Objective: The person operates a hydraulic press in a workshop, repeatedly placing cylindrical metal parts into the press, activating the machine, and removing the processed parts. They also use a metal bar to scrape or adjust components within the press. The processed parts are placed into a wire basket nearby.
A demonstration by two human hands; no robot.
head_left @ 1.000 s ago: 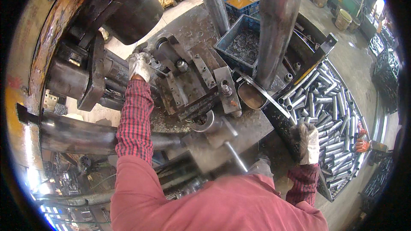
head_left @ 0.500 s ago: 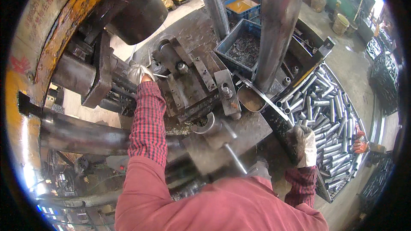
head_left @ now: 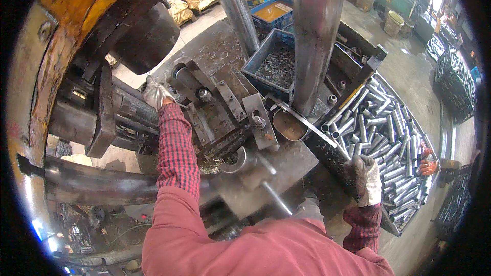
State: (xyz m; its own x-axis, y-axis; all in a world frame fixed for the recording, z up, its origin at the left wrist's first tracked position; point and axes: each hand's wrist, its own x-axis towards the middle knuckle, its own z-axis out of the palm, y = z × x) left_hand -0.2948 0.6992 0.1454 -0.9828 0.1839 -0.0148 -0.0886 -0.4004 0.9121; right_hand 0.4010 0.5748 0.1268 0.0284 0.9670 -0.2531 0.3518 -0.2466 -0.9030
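Note:
My left hand (head_left: 156, 93), in a pale, soiled glove, is at the left side of the press's die block (head_left: 221, 122). Its fingers are curled round something thin that I cannot make out. A dark cylinder (head_left: 187, 79) lies in the die, with a short metal stud (head_left: 204, 95) beside it. My right hand (head_left: 367, 176), gloved too, is closed at the near edge of a bin of cut metal tubes (head_left: 391, 148). Close to its fingers ends a flat metal bar (head_left: 317, 130); whether the hand grips anything is hidden.
Two thick steel columns (head_left: 318, 36) rise beyond the die. Between them stands a blue crate (head_left: 268, 66) of metal scraps. A small oval pan (head_left: 289, 125) sits right of a steel block with a stud (head_left: 260, 122). A bright rod (head_left: 277, 198) lies nearer me. Orange-red gloves (head_left: 428, 167) show at the bin's right.
The whole view has shifted slightly, so most of the scene sits further left. My left hand stays beside the die and my right hand at the bin's edge.

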